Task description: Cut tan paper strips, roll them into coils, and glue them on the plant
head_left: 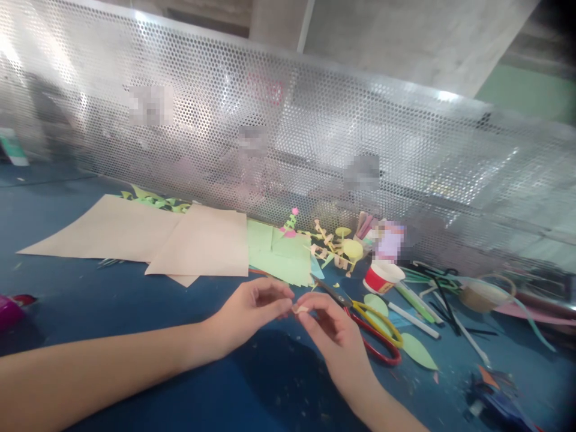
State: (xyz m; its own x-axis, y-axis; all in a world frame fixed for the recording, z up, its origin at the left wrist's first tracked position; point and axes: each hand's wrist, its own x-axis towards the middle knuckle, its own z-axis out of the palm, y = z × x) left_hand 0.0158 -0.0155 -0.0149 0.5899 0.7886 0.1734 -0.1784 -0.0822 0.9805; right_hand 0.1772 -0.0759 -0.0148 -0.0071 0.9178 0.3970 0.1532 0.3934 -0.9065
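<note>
Left hand (252, 312) and right hand (335, 336) pinch paper scrap (300, 309), axis running left-right.

The pale scrap (300, 309) is mostly hidden and too small to identify.

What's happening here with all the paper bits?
A person is pinching a tiny paper scrap between the fingertips of both hands, left hand and right hand, just above the blue table. Scissors lie beside the right hand, untouched. Farther back lie brown paper sheets, green paper and a paper cup.
</note>
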